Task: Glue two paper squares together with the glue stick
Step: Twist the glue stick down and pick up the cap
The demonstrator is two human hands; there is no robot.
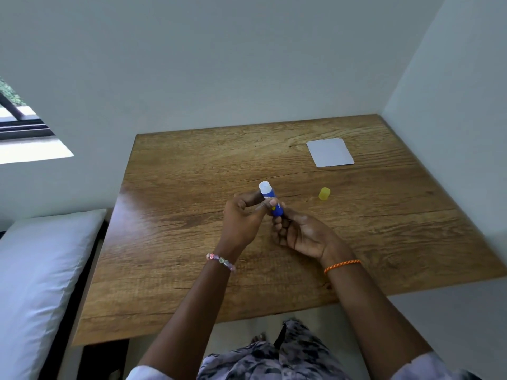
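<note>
Glue stick open in my hands, paper not yet touched.

My left hand (241, 218) and right hand (299, 233) both grip the blue glue stick (270, 198) above the table (192, 242), its white tip bare. Further off stands the yellow cap (324, 193); beyond it the paper squares (330, 152) lie stacked, apparently still unglued. Spreading and pressing remain.

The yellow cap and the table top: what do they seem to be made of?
The yellow cap looks like translucent plastic, smooth, as light passes softly through it. The table top looks like wood or a wood-print laminate: brown grain lines, a dull sheen at the left; which one is unclear.
</note>
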